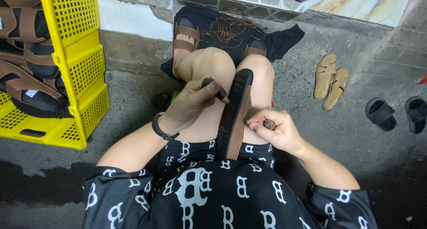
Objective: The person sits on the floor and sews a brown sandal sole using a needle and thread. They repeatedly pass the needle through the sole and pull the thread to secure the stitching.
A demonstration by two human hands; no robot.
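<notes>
I sit with a sandal point(235, 115) standing on its edge between my knees, its black ribbed sole facing left and its brown strap side facing right. My left hand point(191, 103) is closed around a small dark tool point(214, 87) whose tip rests against the sole near its upper half. My right hand point(273, 130) is on the strap side of the sandal, fingers pinched on a small dark round piece point(269, 124). A black band point(161, 129) circles my left wrist.
A yellow plastic crate point(75, 73) full of brown-strapped sandals stands at the left. A tan pair of sandals point(330, 80) and a black pair of slides point(396, 113) lie on the concrete at the right. A black cloth point(284, 40) lies under my feet by the wall.
</notes>
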